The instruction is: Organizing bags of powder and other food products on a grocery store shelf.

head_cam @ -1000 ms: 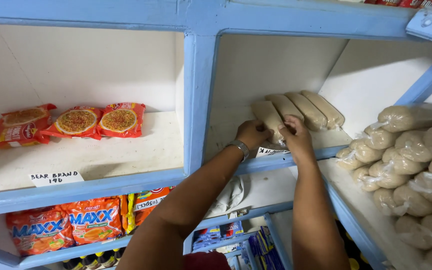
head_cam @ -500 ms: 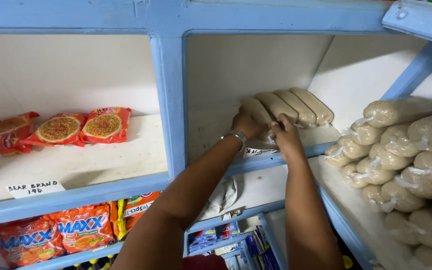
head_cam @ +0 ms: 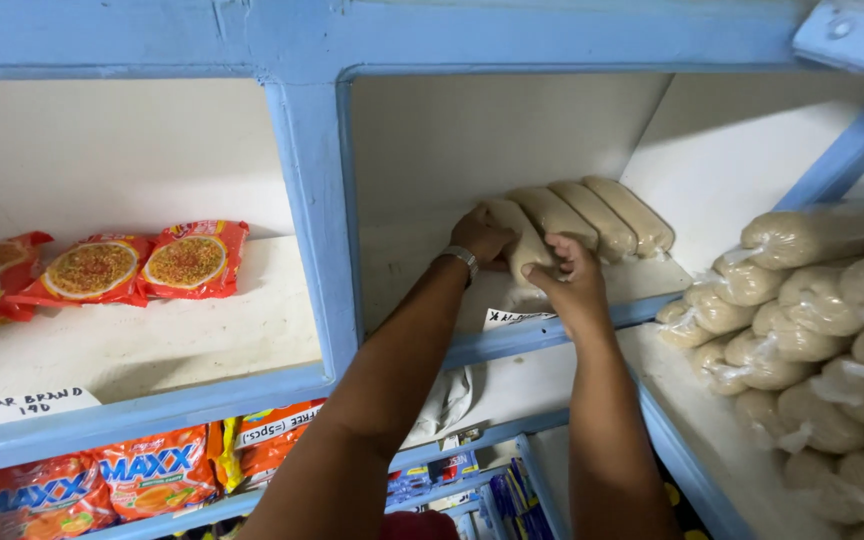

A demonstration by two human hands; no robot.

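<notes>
Four tan sausage-shaped bags (head_cam: 572, 225) lie side by side on the middle shelf – nearest one held by both hands. Red-orange noodle packets (head_cam: 142, 265) on left shelf; white paper labels (head_cam: 32, 405) on shelf edges; knotted tan bags (head_cam: 812, 330) piled right.

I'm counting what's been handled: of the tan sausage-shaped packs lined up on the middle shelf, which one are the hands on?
The leftmost pack: the left hand and right hand both grip it, while the three packs to its right lie untouched.
</notes>
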